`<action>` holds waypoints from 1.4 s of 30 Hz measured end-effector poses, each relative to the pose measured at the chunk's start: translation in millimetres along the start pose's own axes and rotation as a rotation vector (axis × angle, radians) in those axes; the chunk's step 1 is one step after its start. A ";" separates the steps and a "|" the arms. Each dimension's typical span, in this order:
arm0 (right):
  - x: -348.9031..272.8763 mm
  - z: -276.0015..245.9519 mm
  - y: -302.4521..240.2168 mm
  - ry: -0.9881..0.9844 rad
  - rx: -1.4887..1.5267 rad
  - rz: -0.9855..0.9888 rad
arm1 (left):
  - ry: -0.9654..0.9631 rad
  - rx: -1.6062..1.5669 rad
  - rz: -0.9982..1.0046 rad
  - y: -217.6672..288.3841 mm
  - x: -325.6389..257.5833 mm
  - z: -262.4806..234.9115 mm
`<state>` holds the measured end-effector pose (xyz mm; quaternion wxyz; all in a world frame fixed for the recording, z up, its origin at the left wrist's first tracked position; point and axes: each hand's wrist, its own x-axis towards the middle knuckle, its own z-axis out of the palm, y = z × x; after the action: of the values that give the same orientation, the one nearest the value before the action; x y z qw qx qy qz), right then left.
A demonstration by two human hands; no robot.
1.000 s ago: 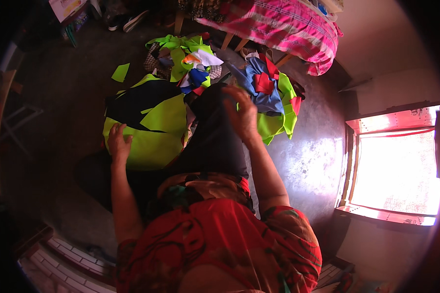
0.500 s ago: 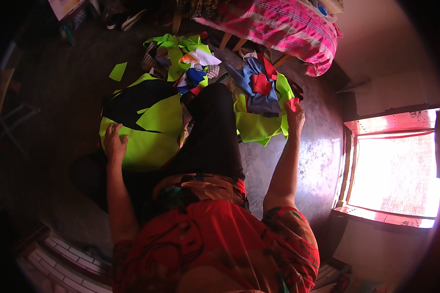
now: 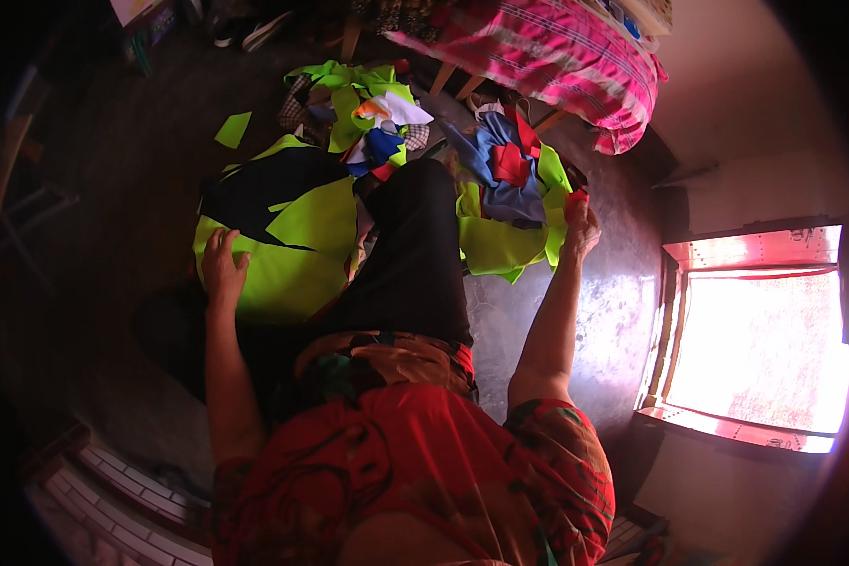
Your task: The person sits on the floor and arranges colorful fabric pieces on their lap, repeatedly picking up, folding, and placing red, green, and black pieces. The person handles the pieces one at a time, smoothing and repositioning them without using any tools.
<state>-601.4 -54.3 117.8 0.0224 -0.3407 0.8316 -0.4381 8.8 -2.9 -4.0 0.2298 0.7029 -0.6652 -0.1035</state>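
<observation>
Sorting looks barely begun, we judge: heaps of scraps lie unsorted on the floor. Our right hand [image 3: 582, 229] pinches a small red fabric scrap [image 3: 575, 199] at three o'clock, its shape too small to give an axis. Our left hand [image 3: 222, 267] lies flat, released, on the neon-yellow cloth [image 3: 292, 255], which runs toward one o'clock.
</observation>
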 end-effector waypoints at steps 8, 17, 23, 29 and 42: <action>-22.1 -4.6 -94.8 -0.133 0.736 -0.248 | 0.006 -0.029 -0.009 6.4 1.7 -4.0; -94.0 73.8 -182.6 -0.681 0.952 -0.073 | 0.025 -0.023 -0.065 4.8 1.8 -2.0; -204.0 165.2 -231.2 -1.345 1.156 0.280 | 0.051 -0.044 -0.107 2.4 -1.8 -1.4; -294.7 216.5 -287.3 -1.658 1.396 0.632 | 0.035 -0.085 -0.148 5.5 -4.4 -5.8; -368.2 291.3 -193.1 -1.536 0.689 0.753 | 0.023 -0.088 -0.154 9.1 -2.7 -9.8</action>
<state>-115.6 -120.5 -13.9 0.8094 -0.2193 0.4679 -0.2788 4.9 1.5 8.3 0.2595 0.7423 -0.6013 -0.1418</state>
